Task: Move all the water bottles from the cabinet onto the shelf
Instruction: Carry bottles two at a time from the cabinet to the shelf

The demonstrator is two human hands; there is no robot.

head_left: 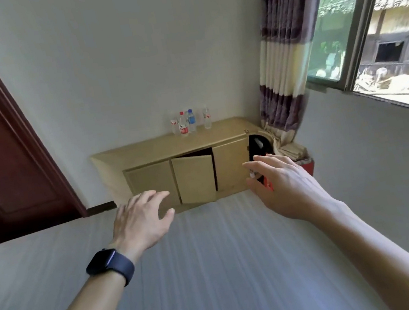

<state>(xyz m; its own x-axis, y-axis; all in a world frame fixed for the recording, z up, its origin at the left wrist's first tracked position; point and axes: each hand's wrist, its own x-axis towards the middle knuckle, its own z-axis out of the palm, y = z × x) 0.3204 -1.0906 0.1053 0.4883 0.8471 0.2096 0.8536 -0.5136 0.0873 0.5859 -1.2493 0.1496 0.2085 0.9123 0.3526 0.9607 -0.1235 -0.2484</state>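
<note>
Four water bottles [189,121] stand atop the cabinet [169,144] against the wall ahead of me; its middle door [195,178] hangs ajar.

L hand [141,219] fwd, fingers spread, relaxed | R hand [284,184] fwd, fingers straight | both arms extended

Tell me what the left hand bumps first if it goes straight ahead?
Probably the half-open middle door, since the left hand points toward it; depth is hard to judge.
</note>
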